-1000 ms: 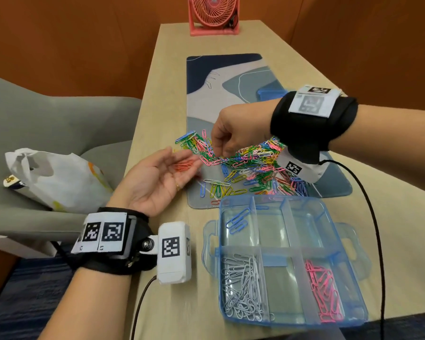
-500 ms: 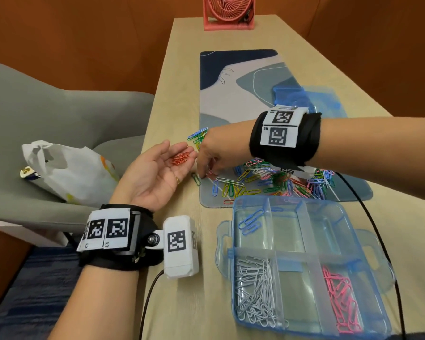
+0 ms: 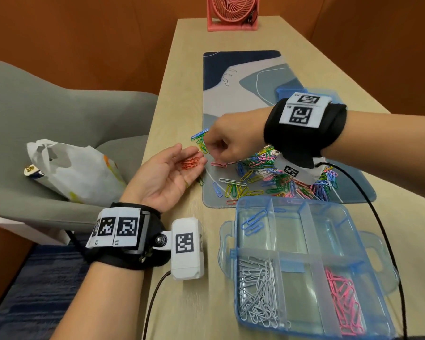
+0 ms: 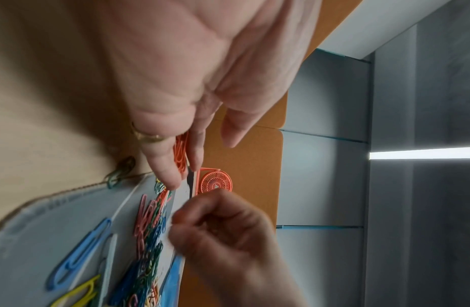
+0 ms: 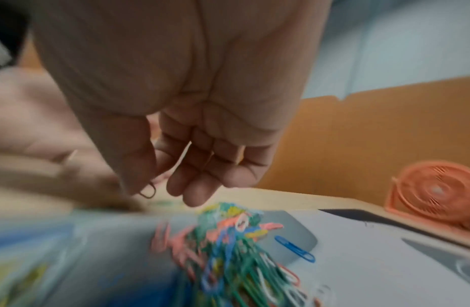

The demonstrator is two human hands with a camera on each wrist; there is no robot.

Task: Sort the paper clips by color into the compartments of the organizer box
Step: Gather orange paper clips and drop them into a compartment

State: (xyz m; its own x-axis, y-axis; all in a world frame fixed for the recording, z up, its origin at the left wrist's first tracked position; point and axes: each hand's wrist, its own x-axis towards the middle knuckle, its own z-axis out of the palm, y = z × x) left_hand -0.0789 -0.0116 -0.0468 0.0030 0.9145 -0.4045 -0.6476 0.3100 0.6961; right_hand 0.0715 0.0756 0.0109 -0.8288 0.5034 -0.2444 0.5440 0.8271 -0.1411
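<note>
Right-wrist view only: pinched clip [image 5: 147, 192]

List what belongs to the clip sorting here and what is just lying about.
Job: organizer box; mixed clip pile; orange clips on left hand; right hand.
Lying about: pink fan; plastic bag; grey chair.
</note>
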